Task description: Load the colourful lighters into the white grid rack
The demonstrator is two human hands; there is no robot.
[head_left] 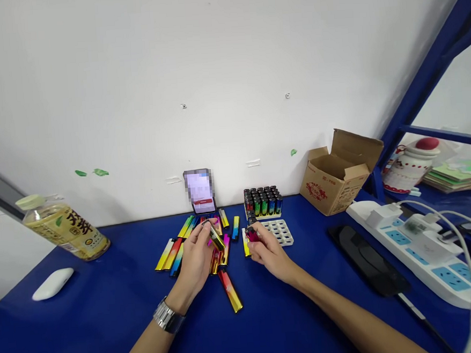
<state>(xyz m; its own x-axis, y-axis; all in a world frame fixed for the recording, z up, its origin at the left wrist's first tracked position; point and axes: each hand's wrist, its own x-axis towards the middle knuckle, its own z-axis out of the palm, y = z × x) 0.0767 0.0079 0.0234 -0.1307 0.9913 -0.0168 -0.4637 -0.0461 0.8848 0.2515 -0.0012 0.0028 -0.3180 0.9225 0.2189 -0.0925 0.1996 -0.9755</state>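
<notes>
My left hand (pixel 196 254), with a metal watch on the wrist, pinches a shiny gold and dark lighter sleeve (pixel 216 238) over a loose pile of sleeves. My right hand (pixel 268 250) grips a dark pink lighter (pixel 252 233) with a black top, its lower part hidden by the fingers. Around my left hand lie several shiny two-tone sleeves, among them a white-yellow sleeve (pixel 165 254) and, nearer me, a red-gold sleeve (pixel 230 291). Several black-topped lighters (pixel 263 200) stand upright in rows behind my right hand. Beside it is a white tray with holes (pixel 288 237).
A phone (pixel 200 192) leans on the wall. An open cardboard box (pixel 321 189) stands at the back right. A power strip (pixel 422 260) with cables and a black phone (pixel 368 261) lie to the right. A tea bottle (pixel 67 228) and white mouse (pixel 52 284) are left.
</notes>
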